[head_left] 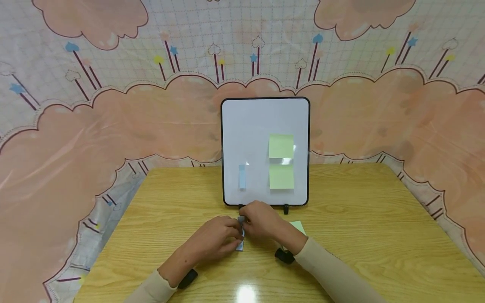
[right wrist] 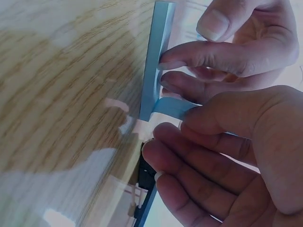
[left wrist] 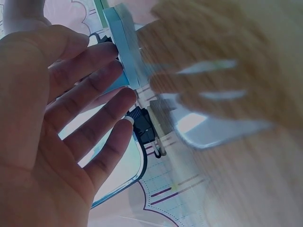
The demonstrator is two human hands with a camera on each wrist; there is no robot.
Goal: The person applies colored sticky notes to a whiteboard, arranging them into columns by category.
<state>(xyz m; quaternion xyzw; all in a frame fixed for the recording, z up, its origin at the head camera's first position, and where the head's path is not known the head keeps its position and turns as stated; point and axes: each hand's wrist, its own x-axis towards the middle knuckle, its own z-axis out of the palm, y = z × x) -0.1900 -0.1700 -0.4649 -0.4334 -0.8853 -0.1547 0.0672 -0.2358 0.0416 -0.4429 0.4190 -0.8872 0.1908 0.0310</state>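
Observation:
A narrow pad of blue sticky notes [head_left: 240,246] lies on the table in front of the whiteboard. My right hand [head_left: 261,219] pinches the top blue sticky note [right wrist: 170,108] between thumb and forefinger, and this strip bends up from the far end of the pad. Fingertips of my left hand [head_left: 221,235] touch the pad's upper face, with the thumb held apart. In the left wrist view the pad [left wrist: 124,45] shows edge-on beside the extended left fingers. The strip's far end is hidden behind the right thumb in the right wrist view.
The black-framed whiteboard [head_left: 257,122] stands at the back on small black feet [head_left: 286,209]. On it are one blue strip [head_left: 242,176] at lower left and two green notes [head_left: 281,146] at right. A green note pad [head_left: 298,227] lies partly under the right forearm.

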